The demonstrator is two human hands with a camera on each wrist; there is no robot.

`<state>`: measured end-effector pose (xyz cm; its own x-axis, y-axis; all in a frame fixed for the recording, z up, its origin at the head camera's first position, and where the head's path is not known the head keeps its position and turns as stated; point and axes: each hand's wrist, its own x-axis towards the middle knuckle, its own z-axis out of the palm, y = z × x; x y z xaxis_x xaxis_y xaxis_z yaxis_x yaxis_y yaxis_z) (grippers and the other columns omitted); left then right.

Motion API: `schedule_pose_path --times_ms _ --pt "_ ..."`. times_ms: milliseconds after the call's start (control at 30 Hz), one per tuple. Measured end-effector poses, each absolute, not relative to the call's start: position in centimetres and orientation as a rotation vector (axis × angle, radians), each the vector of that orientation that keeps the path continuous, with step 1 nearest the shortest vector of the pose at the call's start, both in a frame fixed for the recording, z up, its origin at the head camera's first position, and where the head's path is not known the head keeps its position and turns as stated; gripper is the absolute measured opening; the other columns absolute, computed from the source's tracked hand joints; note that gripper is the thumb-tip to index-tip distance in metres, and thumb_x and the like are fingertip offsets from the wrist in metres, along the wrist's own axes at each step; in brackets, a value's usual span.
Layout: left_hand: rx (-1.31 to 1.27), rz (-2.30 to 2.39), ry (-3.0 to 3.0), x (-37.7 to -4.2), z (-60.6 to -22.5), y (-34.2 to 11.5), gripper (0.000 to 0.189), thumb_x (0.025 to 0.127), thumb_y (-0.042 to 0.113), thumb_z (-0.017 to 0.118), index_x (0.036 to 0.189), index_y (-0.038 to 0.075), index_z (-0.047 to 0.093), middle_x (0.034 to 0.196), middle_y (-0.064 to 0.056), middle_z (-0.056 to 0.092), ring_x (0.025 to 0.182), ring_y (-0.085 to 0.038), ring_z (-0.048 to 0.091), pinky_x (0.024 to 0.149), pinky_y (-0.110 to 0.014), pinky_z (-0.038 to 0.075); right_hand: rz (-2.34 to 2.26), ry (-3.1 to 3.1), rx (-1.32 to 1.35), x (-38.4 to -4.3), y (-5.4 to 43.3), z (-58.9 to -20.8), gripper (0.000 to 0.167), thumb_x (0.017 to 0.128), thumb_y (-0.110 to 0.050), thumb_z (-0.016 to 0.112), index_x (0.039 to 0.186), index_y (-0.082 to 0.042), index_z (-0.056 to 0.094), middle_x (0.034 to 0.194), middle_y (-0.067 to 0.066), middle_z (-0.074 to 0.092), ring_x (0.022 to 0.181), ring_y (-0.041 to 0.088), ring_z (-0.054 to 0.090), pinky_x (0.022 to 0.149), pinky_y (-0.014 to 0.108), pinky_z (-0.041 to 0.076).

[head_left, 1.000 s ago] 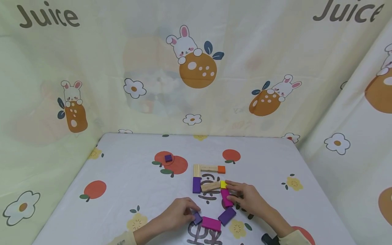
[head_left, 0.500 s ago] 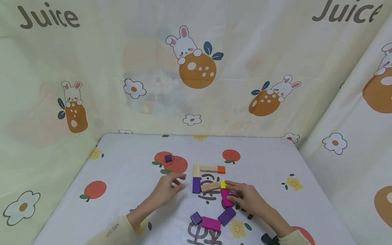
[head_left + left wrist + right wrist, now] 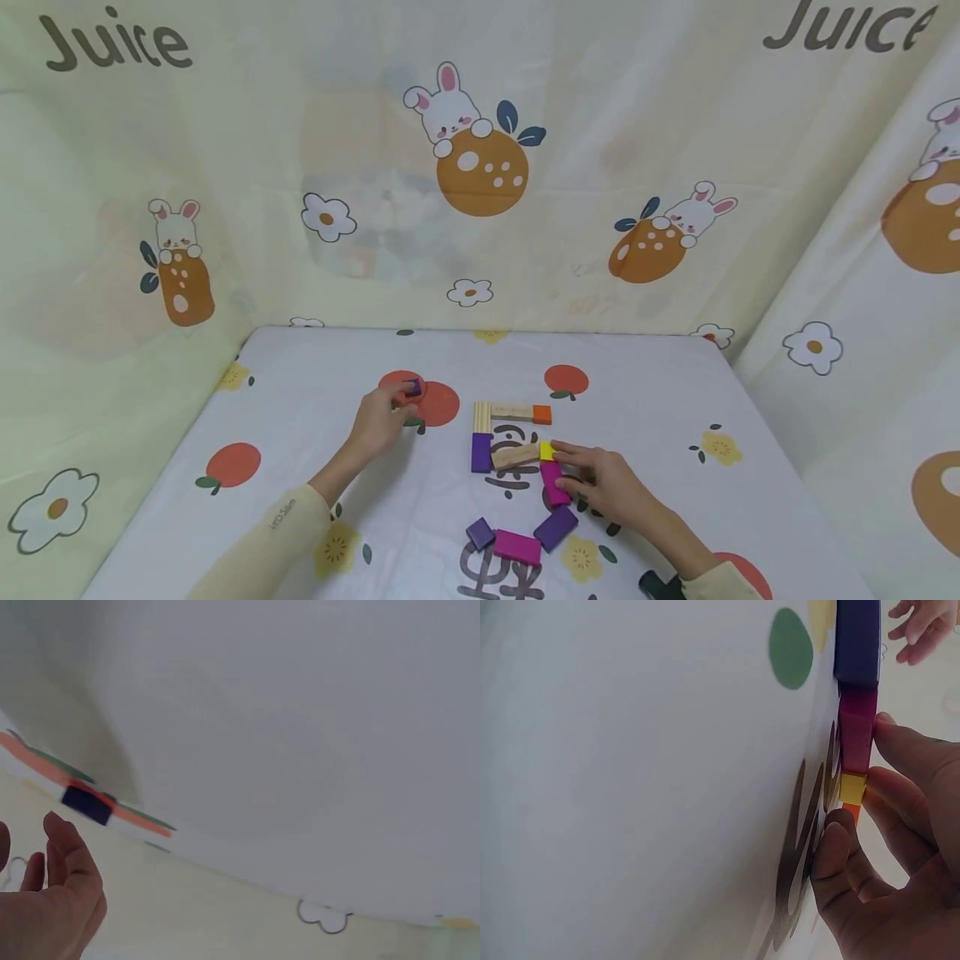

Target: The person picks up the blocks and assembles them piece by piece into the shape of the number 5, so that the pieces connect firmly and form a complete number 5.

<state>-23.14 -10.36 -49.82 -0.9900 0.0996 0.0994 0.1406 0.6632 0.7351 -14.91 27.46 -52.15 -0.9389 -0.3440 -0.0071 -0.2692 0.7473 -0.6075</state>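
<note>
In the head view my left hand (image 3: pixel 378 427) reaches over the far left of the table, its fingertips at a small dark purple block (image 3: pixel 414 386). The left wrist view has a gap between the fingers and that purple block (image 3: pixel 88 805). My right hand (image 3: pixel 611 483) rests beside the row of blocks. Its index finger touches a yellow block (image 3: pixel 547 452), while the thumb lies against a magenta block (image 3: pixel 551 477). The right wrist view also has the thumb at the magenta block (image 3: pixel 857 731) and a finger at the yellow block (image 3: pixel 853 788).
Other blocks form a bent line: an orange block (image 3: pixel 542 414), a plain wood block (image 3: pixel 513 412), an upright purple block (image 3: pixel 482 452), a slanted wood block (image 3: pixel 516 457), and more purple and magenta ones nearer. A black object (image 3: pixel 660 585) lies beside the right sleeve.
My left hand has let go of the purple block at the near left end of the line and moved up and left to the far small purple block. The right hand stays put.
</note>
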Motion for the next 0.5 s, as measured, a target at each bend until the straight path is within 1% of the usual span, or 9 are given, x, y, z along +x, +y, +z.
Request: schedule_pose_path --times_ms 33,100,167,233,300,400,500 --pt "-0.195 -1.246 -2.822 -23.6 -49.9 -10.5 0.041 0.095 0.004 0.076 0.136 0.001 0.069 0.114 -0.020 0.075 0.091 -0.024 0.065 0.068 -0.024 0.048 -0.954 2.825 -0.495 -14.9 27.5 -52.2 0.045 0.094 -0.027 0.081 0.136 -0.012 0.073 0.152 0.006 0.065 0.072 0.000 0.046 0.066 0.018 0.042" --pt "-0.177 -1.246 -2.836 -24.5 -50.0 -10.7 0.041 0.095 0.002 0.076 0.135 0.001 0.069 0.122 -0.023 0.073 0.097 -0.028 0.065 0.074 -0.030 0.054 -0.953 2.825 -0.488 -14.9 27.5 -52.2 0.045 0.094 -0.028 0.081 0.136 -0.012 0.073 0.152 0.005 0.065 0.073 0.000 0.046 0.065 0.018 0.042" --pt "-0.167 -1.232 -2.857 -25.2 -50.0 -10.8 0.042 0.094 0.000 0.075 0.136 0.000 0.068 0.131 -0.025 0.070 0.108 -0.033 0.067 0.085 -0.038 0.059 -0.960 2.821 -0.484 -14.9 27.5 -52.2 0.045 0.094 -0.028 0.081 0.135 -0.012 0.073 0.152 0.005 0.064 0.072 0.000 0.046 0.065 0.018 0.042" --pt "-0.145 -1.229 -2.881 -25.7 -49.8 -10.7 0.045 0.094 0.000 0.076 0.138 -0.001 0.066 0.138 -0.025 0.068 0.121 -0.037 0.066 0.098 -0.046 0.060 -0.966 2.815 -0.482 -14.9 27.5 -52.2 0.045 0.094 -0.028 0.081 0.136 -0.012 0.073 0.153 0.005 0.064 0.073 0.000 0.046 0.065 0.018 0.042" --pt "-0.131 -1.227 -2.897 -26.0 -49.7 -10.6 0.046 0.094 0.000 0.075 0.139 -0.002 0.065 0.141 -0.025 0.067 0.130 -0.040 0.063 0.105 -0.052 0.057 -0.970 2.810 -0.480 -14.9 27.5 -52.1 0.045 0.094 -0.028 0.081 0.136 -0.012 0.073 0.153 0.005 0.064 0.073 0.000 0.046 0.065 0.018 0.042" --pt "-0.117 -1.205 -2.922 -26.4 -49.8 -10.4 0.044 0.095 0.000 0.075 0.138 0.000 0.068 0.139 -0.023 0.069 0.132 -0.040 0.062 0.109 -0.054 0.054 -0.962 2.814 -0.476 -14.9 27.5 -52.1 0.045 0.094 -0.028 0.081 0.136 -0.013 0.073 0.153 0.004 0.064 0.076 0.000 0.048 0.067 0.019 0.043" --pt "-0.118 -1.104 -2.960 -26.6 -50.3 -10.4 0.039 0.095 0.002 0.075 0.133 0.002 0.072 0.136 -0.022 0.072 0.129 -0.040 0.063 0.105 -0.052 0.055 -0.950 2.818 -0.474 -14.9 27.4 -52.1 0.045 0.094 -0.028 0.080 0.136 -0.013 0.073 0.153 0.004 0.063 0.078 0.000 0.051 0.069 0.019 0.044"
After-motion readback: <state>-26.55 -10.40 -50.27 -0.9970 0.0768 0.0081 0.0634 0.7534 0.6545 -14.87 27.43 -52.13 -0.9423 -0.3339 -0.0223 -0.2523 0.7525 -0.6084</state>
